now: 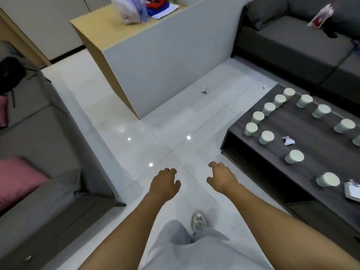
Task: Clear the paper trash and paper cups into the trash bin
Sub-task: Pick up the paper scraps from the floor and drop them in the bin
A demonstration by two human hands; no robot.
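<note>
Several white paper cups (266, 137) stand upside down on the dark wooden coffee table (315, 151) at the right. A crumpled paper scrap (288, 140) lies among them, and a flat paper piece (352, 190) sits at the table's right edge. Two small paper bits (205, 90) lie on the white tile floor near the partition. My left hand (165, 183) and my right hand (221, 177) hang over the floor in front of me, fingers loosely curled, holding nothing. No trash bin is in view.
A grey sofa (39, 152) with a pink cushion (17, 176) stands at the left. A white partition with a wooden top (155, 61) carrying bags is ahead. Another grey sofa (292, 39) sits at the back right. My foot (198, 220) is on the tile floor.
</note>
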